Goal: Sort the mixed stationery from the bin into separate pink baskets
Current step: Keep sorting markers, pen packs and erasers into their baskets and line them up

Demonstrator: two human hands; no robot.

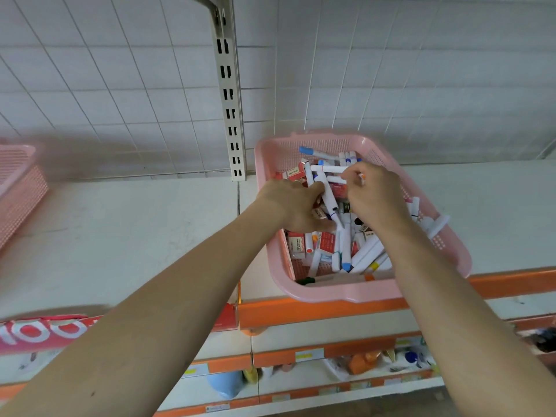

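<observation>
Pink plastic bin (355,291) on the shelf (120,236) holds the mixed stationery (346,245), pens and small red boxes (296,245) jumbled beneath both hands. The left grip (296,206) curls round a long white marker (329,201). The right grip (373,194) pinches a crosswise marker (329,169) at its fingertips. Picking out is the step in hand, I judge, with most sorting left. The next move calls for lifting the markers clear of the tangle and carrying them to the pink basket (18,182), well off to the left of the left grip.
</observation>
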